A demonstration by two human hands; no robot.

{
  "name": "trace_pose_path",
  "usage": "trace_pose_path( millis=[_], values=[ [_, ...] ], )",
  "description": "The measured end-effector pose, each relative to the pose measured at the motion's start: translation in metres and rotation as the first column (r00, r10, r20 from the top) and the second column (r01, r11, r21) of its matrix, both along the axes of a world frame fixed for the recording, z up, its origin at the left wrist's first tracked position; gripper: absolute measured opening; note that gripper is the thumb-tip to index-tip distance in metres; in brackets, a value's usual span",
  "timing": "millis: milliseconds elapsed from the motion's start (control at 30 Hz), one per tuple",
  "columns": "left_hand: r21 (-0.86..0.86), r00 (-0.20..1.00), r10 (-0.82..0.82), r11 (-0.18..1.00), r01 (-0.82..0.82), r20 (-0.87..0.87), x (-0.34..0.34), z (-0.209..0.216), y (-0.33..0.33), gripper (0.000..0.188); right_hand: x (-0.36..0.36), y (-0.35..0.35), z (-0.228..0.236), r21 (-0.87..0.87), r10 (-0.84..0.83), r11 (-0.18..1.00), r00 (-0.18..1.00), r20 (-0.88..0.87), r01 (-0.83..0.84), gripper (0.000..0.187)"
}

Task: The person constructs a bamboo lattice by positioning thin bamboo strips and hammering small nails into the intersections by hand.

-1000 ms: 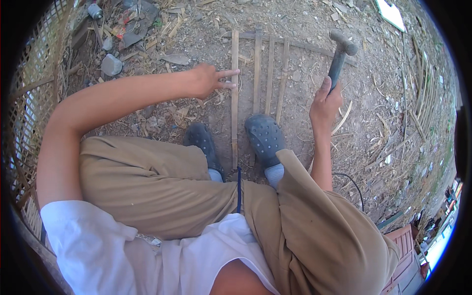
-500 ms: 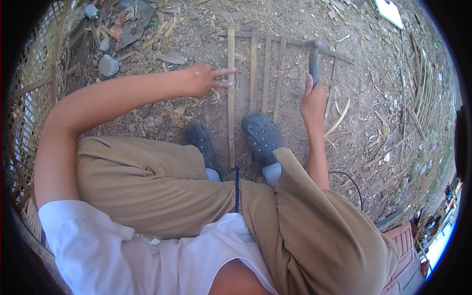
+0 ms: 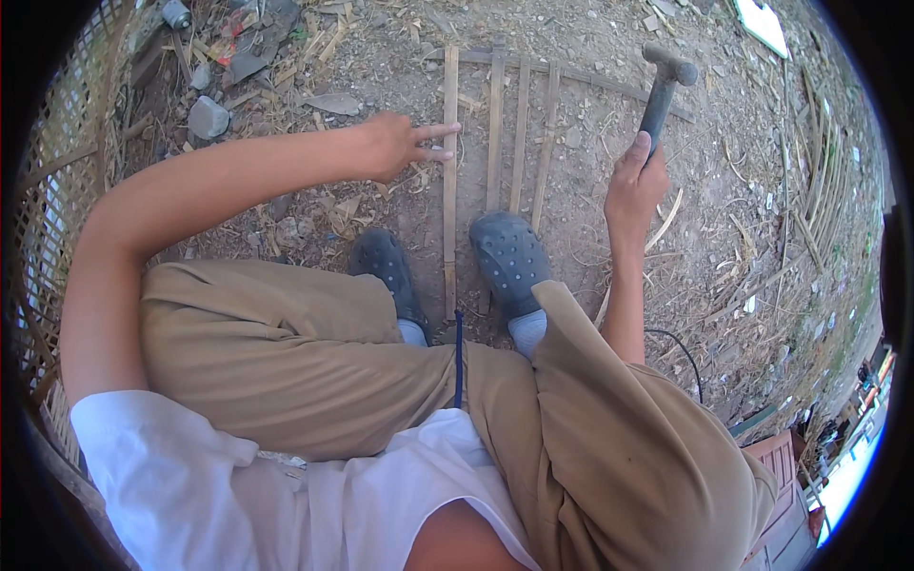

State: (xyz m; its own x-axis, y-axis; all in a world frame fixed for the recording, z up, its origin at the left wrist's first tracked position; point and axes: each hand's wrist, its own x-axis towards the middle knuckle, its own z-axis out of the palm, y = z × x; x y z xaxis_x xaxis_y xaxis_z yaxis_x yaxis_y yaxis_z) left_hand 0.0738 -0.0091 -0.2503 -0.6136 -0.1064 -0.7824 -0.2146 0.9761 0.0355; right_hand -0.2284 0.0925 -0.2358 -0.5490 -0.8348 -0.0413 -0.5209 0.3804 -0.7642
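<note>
My right hand is wrapped round the dark handle of a hammer, whose metal head points away from me. To the left, my left hand has two fingers stretched apart, their tips on a long thin wooden strip. Its other fingers look curled. Further strips lie roughly parallel to the right of that one: a wider strip, a narrow strip and another narrow strip. Their far ends meet a crosswise strip on the ground.
My clogs stand on either side of the near end of the long strip. Stones and wood scraps lie at the left beside a woven lattice. Thin sticks lie at the far right, and a black cable curves near my right knee.
My right hand has moved right with the hammer, which now tilts rightward, its head farther from the strips. My left hand stays at the long strip, its fingers much the same.
</note>
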Motion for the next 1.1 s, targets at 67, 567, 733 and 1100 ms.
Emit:
trace_pose_path(
  millis=[67, 567, 733, 1100],
  values=[
    [-0.007, 1.000, -0.004, 1.000, 0.004, -0.007, -0.006, 0.007, -0.001, 0.087, -0.003, 0.002, -0.025, 0.016, 0.004, 1.000, 0.998, -0.056, -0.003, 0.044],
    [0.006, 0.996, 0.022, 1.000, -0.023, 0.087, -0.008, 0.012, 0.000, 0.087, 0.005, -0.004, -0.038, 0.204, 0.150, 0.973, 0.966, -0.209, -0.107, 0.048],
    [0.037, 0.999, 0.054, 0.998, -0.054, 0.009, -0.007, 0.008, -0.001, 0.087, 0.017, -0.018, 0.013, 0.261, 0.204, 0.949, 0.976, -0.078, -0.177, 0.044],
    [0.005, 0.993, 0.053, 0.999, -0.053, 0.106, -0.011, 0.006, 0.001, 0.086, 0.006, -0.010, -0.025, 0.312, 0.137, 0.943, 0.990, -0.037, -0.119, 0.046]
  ],
)
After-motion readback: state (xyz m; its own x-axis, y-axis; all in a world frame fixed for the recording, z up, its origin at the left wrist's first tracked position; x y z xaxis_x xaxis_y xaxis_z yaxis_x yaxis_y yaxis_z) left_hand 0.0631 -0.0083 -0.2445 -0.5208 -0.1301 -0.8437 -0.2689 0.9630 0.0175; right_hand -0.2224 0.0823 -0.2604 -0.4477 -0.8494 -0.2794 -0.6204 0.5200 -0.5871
